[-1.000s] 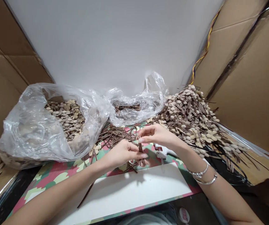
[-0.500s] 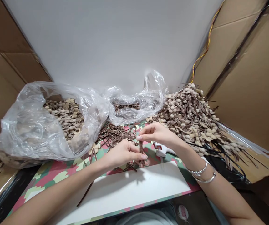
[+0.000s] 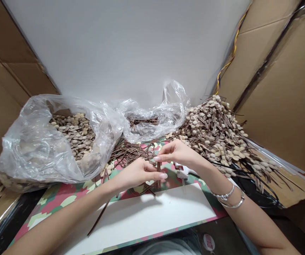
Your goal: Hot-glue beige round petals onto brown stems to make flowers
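A short brown striped ribbon (image 3: 158, 169) runs upright between my two hands. My left hand (image 3: 139, 173) pinches its lower part between thumb and fingers. At the upper end, the fingertips of my right hand (image 3: 177, 153) are closed on the same ribbon. Behind my left hand lies a loose heap of brown striped ribbons (image 3: 131, 150). Just right of the hands, a white glue gun (image 3: 182, 172) rests on the table, its rear partly behind my right wrist. A white board (image 3: 152, 212) lies below the hands.
At left stands a clear plastic bag (image 3: 35, 141) of beige and grey padded bow-like pieces (image 3: 78, 136). A smaller plastic bag (image 3: 155, 127) holds ribbons at the back. On the right rises a pile of pieces with ribbons (image 3: 216, 131), beside black cables (image 3: 259, 180). Cardboard walls (image 3: 282, 81) flank the table.
Both hands keep hold of the ribbon and have barely moved. The ribbon has turned a little and its lower end has shifted slightly up and left.
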Tool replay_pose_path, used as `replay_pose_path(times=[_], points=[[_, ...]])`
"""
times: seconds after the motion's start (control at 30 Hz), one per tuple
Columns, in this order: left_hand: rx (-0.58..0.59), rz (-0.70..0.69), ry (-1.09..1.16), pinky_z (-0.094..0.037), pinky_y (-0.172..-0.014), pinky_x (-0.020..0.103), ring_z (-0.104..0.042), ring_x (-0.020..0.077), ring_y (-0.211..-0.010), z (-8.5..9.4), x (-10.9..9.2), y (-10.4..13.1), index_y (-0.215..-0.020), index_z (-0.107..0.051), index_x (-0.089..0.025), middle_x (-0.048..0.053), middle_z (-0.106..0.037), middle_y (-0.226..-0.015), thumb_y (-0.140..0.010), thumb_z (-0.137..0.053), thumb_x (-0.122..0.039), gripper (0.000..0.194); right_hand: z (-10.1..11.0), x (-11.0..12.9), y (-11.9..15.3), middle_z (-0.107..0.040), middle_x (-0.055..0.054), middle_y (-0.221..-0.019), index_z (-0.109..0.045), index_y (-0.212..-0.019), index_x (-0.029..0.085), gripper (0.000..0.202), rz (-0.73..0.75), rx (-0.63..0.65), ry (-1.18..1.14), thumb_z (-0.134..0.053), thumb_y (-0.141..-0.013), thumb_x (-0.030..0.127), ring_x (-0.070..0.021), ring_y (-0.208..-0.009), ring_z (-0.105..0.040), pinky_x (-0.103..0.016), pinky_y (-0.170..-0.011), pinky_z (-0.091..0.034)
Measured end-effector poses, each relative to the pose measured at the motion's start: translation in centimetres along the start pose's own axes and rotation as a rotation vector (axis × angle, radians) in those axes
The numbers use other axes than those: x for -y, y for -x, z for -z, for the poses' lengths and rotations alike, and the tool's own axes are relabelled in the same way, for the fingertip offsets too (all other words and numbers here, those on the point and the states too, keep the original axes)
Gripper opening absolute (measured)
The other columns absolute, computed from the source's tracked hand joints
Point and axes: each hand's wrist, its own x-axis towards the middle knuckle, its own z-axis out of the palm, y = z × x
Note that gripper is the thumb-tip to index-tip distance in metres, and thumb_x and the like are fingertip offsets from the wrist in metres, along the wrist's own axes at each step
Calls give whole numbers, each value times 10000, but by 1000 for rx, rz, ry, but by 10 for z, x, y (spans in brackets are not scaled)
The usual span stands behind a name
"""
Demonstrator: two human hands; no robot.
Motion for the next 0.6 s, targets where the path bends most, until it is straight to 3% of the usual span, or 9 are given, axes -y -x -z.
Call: replay_pose_path(times=[0.17, 0.27, 0.43, 0.6], points=[[-89, -6, 3, -121, -449, 235, -185, 68, -470, 7, -4, 1, -813, -721, -154, -54, -289, -495, -706, -571, -567, 452, 0, -1, 0, -578, -13, -563, -710, -659, 144, 265, -3, 0, 13, -713, -641, 408, -78, -489, -410, -219, -433, -284], [-125, 23, 8, -149, -433, 229, -209, 63, -440, 8, -7, 3, -760, -725, -148, -52, -353, -457, -698, -592, -543, 422, -1, -1, 0, -570, -8, -551, -707, -653, 146, 261, -6, -8, 9, -713, -644, 406, -76, -483, -405, -216, -428, -285], [-101, 1, 165, -318, -521, 212, -491, 109, -565, 4, -5, 1, -735, -704, -131, 29, -649, -648, -683, -651, -430, 309, -2, -2, -1, -551, 7, -536, -692, -629, 148, 259, -7, -30, -21, -712, -640, 406, -60, -453, -373, -211, -410, -272], [-49, 41, 289, -365, -535, 209, -546, 117, -565, -3, -3, 0, -690, -640, -137, 4, -651, -613, -658, -681, -366, 236, -1, 0, 0, -543, 8, -533, -687, -637, 146, 262, -11, -51, -7, -692, -665, 407, -55, -444, -351, -209, -401, -254]])
